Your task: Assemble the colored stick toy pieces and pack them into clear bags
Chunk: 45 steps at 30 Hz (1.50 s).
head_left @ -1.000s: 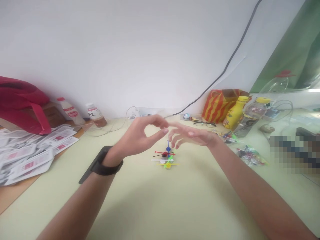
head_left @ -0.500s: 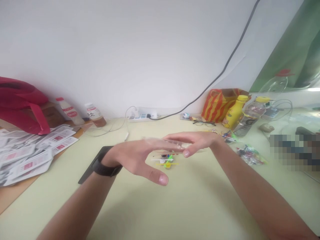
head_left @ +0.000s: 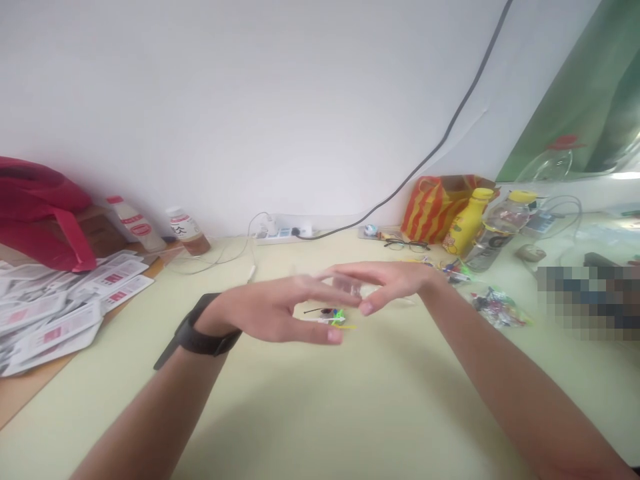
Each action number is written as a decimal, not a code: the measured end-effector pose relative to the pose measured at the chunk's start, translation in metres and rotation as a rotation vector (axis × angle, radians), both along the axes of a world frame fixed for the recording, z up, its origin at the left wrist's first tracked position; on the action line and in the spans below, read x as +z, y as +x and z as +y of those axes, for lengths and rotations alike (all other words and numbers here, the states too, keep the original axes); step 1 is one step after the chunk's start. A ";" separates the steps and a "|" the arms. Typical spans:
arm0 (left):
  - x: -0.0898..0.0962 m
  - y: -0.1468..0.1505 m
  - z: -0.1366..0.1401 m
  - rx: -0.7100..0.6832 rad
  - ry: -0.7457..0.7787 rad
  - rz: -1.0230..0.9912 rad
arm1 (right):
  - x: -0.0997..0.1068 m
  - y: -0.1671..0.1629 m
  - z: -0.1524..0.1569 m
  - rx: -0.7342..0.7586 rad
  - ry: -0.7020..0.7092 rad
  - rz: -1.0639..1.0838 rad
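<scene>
A thin clear plastic bag (head_left: 349, 285), partly blurred, stretches between my two hands above the table. My right hand (head_left: 387, 283) reaches in from the right, its thumb and fingers closed on the plastic. My left hand (head_left: 273, 310), with a black band on its wrist, has its fingers stretched along the bag. Its thumb stands apart, pointing right. Beneath the hands lie small toy-like plastic parts (head_left: 338, 316) in green, yellow and white, partly covered by the left hand.
White packets (head_left: 55, 313) are heaped at left beside a red bag (head_left: 40, 207). Bottles (head_left: 187, 230) and a power strip (head_left: 283, 230) stand along the wall. At right are glasses (head_left: 407, 245), a striped bag (head_left: 425, 210), a yellow bottle (head_left: 466, 223) and bagged colourful pieces (head_left: 495, 307).
My left thumb has risen and moved slightly right, closer to the fingers, covering more of the small parts. The clear plastic has shifted between the hands. The view has moved slightly.
</scene>
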State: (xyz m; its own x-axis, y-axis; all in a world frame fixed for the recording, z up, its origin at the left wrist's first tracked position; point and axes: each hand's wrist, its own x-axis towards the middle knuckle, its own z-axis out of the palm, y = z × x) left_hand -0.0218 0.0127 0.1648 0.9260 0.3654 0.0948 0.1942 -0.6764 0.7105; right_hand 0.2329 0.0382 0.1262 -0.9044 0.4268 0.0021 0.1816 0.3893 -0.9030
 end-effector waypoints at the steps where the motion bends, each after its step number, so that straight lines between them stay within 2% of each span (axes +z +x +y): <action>1: 0.002 0.000 0.002 0.026 0.006 0.002 | -0.001 0.004 0.003 -0.008 0.010 0.021; 4: 0.004 -0.001 0.007 0.127 0.029 -0.034 | -0.008 0.015 0.013 -0.048 0.006 0.099; 8: -0.001 0.000 0.011 0.337 0.016 -0.281 | -0.016 0.024 0.022 -0.027 -0.047 0.151; 11: -0.006 -0.001 0.014 0.404 -0.042 -0.413 | -0.020 0.022 0.024 -0.056 -0.069 0.223; 14: -0.011 -0.004 0.019 0.345 -0.102 -0.464 | -0.017 0.013 0.022 -0.303 0.048 0.382; 16: -0.012 -0.005 0.021 0.271 -0.164 -0.430 | -0.012 0.004 0.017 -0.428 0.137 0.481; 17: -0.013 -0.005 0.021 0.241 -0.190 -0.395 | -0.009 0.001 0.014 -0.435 0.161 0.511; 20: -0.011 -0.004 0.018 0.203 -0.201 -0.289 | 0.002 -0.005 0.004 -0.331 0.188 0.511; 24: -0.008 -0.004 0.013 0.212 -0.155 -0.247 | 0.014 -0.002 -0.006 -0.273 0.295 0.381; 28: -0.008 -0.006 0.016 0.239 -0.132 -0.261 | 0.026 0.000 -0.020 -0.252 0.424 0.180; 32: -0.013 -0.008 0.027 0.227 -0.153 -0.406 | 0.037 -0.007 -0.039 -0.312 0.539 0.154; 35: -0.020 -0.009 0.036 0.122 -0.261 -0.456 | 0.042 -0.013 -0.049 -0.371 0.605 0.176; 40: -0.033 -0.011 0.044 -0.098 -0.381 -0.260 | 0.040 -0.017 -0.051 -0.417 0.631 0.223; 45: -0.044 -0.007 0.047 -0.176 -0.449 -0.102 | 0.038 -0.017 -0.049 -0.493 0.621 0.248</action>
